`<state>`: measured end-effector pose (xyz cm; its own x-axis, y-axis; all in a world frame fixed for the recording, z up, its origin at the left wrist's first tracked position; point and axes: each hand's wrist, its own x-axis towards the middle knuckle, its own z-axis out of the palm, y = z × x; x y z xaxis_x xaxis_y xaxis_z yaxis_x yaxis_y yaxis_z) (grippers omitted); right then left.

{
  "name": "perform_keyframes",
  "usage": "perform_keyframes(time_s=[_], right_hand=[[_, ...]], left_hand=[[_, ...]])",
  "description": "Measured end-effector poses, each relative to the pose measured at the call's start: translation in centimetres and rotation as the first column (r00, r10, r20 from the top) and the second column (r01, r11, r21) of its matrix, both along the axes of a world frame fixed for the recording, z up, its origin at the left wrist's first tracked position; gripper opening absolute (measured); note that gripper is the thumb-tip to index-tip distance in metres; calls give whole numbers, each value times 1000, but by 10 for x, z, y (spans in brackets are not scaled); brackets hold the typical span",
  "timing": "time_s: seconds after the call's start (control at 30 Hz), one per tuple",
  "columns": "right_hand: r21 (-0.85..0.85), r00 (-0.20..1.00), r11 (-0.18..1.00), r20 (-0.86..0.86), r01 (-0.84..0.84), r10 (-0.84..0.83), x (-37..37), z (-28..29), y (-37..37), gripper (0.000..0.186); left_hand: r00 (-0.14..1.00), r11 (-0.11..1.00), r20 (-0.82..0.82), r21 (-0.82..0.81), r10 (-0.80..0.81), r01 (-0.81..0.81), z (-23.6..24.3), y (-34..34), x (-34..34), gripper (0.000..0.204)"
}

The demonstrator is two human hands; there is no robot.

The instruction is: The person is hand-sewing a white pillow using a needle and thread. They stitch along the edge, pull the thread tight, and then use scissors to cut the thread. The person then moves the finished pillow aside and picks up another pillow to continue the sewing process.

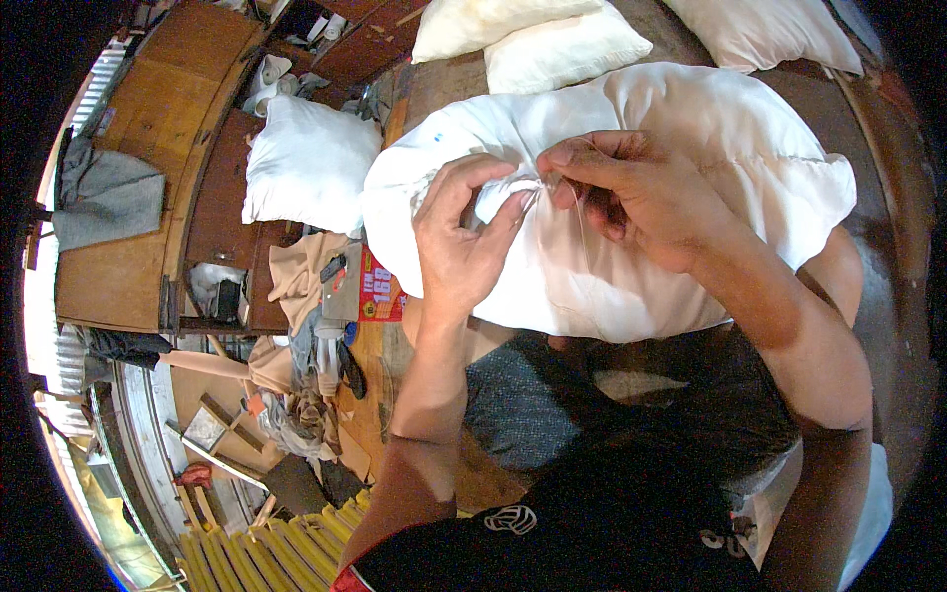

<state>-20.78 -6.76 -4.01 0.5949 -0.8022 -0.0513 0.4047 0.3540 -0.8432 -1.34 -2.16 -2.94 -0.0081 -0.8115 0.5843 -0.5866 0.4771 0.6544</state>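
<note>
While the left hand [461,232] is pinching the crosswise pillow [547,261] at upper centre, the right hand [641,192] is holding thread [583,229] alongside.

Looks like a small wkshop: stuffed white pillows [700,113] abt, wood cabinets [219,192], cloth scraps [294,281] piled nearby.

Lighting uneven: white cushion [538,271] bright at centre, soft shadow below the right hand [656,202]; black shirt [602,538], lower centre, very dark. Blown-out glare along left edge. Fisheye curvature bends outer lines; corners black, noise-speckled.
</note>
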Motion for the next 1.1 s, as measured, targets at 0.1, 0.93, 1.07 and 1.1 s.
perform_keyframes(time_s=[0.1, 0.93, 1.07, 1.1], right_hand=[[19, 1000, 1000, 21, 3, -3, -3, -1, -2, 24], [-132, 986, 980, -65, 147, -156, -24, 7, -3, 22], [-494, 913, 866, -310, 84, -266, -19, 7, 2, 20], [-611, 893, 788, -309, 77, -327, -17, 5, 4, 20]], left_hand=[[988, 996, 151, -74, -40, 51, 5, 1, 11, 25], [959, 958, 279, -259, -48, 123, 11, 11, 11, 12], [996, 956, 7, -280, -94, 93, 3, 12, 18, 9], [991, 957, -76, -278, -109, 84, 1, 13, 17, 10]])
